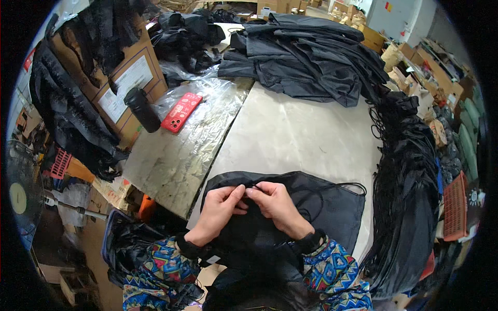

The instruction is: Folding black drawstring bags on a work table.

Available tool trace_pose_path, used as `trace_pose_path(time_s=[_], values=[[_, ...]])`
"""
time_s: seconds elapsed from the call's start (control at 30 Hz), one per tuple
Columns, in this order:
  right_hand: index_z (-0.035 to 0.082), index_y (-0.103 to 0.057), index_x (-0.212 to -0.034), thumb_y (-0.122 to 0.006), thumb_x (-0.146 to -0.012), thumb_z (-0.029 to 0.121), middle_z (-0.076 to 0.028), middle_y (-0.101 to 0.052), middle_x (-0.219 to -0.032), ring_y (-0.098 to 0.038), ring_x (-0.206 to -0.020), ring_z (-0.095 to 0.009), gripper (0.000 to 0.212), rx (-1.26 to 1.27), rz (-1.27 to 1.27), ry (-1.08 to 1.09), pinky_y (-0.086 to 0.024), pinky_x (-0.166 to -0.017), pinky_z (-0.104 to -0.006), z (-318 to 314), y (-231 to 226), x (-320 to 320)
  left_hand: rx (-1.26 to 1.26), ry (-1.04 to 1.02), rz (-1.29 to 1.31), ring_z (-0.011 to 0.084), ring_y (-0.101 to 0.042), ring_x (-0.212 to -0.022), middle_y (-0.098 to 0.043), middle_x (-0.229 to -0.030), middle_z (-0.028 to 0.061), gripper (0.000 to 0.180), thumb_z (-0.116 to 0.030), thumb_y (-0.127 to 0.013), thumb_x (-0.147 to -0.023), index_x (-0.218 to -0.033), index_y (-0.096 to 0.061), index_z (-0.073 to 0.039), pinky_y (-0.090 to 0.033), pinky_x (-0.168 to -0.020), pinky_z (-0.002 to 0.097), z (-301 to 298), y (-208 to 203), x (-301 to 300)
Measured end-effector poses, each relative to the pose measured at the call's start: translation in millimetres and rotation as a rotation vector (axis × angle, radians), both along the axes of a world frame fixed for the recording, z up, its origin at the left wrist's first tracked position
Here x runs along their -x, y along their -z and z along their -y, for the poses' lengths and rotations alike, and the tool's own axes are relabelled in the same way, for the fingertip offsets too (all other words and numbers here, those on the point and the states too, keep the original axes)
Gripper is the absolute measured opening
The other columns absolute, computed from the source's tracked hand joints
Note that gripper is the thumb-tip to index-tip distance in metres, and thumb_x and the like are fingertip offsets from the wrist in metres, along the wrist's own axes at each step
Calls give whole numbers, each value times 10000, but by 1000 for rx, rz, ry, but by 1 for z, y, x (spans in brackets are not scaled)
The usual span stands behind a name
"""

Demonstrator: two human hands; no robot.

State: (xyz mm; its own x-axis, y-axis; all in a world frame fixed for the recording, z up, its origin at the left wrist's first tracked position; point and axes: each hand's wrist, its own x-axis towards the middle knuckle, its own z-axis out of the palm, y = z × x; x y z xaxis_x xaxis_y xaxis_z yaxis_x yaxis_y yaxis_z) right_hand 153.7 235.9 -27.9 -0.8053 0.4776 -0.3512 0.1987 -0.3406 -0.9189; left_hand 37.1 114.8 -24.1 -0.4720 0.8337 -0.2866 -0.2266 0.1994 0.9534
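Both hands sit on a black fabric bag [316, 205] lying flat at the near edge of the grey table [295, 135]. Left hand [218, 210] pinches the bag's top hem, thumb and forefinger closed narrow on the cloth. Right hand [277, 205] pinches the same hem just beside it, fingertips [253, 191] almost touching the left thumb. Looks like a thin black cord in the pinch, but it's black on black, can't tell for sure. A cord loop [353, 185] lies at the bag's far right corner.

Relative to the bag:
- far side, across the table: stack of folded black cloth [306, 57]
- right, hanging off the table edge: heap of black bags with cords [410, 171]
- far left: clear plastic sheet [207, 111] with a red phone [181, 111] on it, black bottle [142, 109] just beside the phone
- further left: cardboard box [129, 78] draped in black fabric
- near left, below table level: fan [21, 194]

Sleeves are patterned, multicolour, black cuffs.
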Motion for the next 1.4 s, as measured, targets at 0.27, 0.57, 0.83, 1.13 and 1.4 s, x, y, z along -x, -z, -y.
trace_pose_path(time_s=[0.27,0.57,0.83,1.13,1.4], values=[[22,-626,-1029,-598,-944,186,58,-590,-787,-441,-665,3,187,-445,-106,-58,-350,-539,-178,-2,19,-15,-97,-112,104,104,-576,-656,-612,-796,43,261,-226,-549,-979,-947,-628,21,-539,-544,265,1,11,-6],[-26,-648,-1000,-612,-908,94,-97,-701,-827,-649,-736,-113,156,-518,-205,189,-504,-660,-242,16,-6,-23,-90,-246,-17,71,-429,-466,-486,-624,4,392,-329,-556,-974,-780,-576,10,-379,-403,225,5,0,-16],[-27,-688,-963,-663,-873,90,-79,-691,-815,-624,-684,-88,150,-658,-271,151,-491,-607,-226,17,-6,-15,-105,-200,-72,69,-451,-465,-498,-621,5,409,-339,-549,-976,-753,-580,2,-367,-405,222,7,1,-18],[8,-694,-987,-654,-909,188,23,-630,-742,-478,-574,-17,200,45,-177,147,-347,-490,-172,13,-3,-17,-180,-161,-812,94,-542,-544,-557,-655,39,239,-200,-647,-921,-859,-617,29,-440,-464,239,15,-11,-24],[13,-671,-1032,-616,-938,186,18,-620,-794,-482,-648,-32,204,-213,-269,37,-384,-569,-189,15,3,-17,-91,81,-155,170,-686,-829,-692,-930,117,189,-75,-606,-924,-1058,-642,53,-568,-704,254,13,-22,0]])
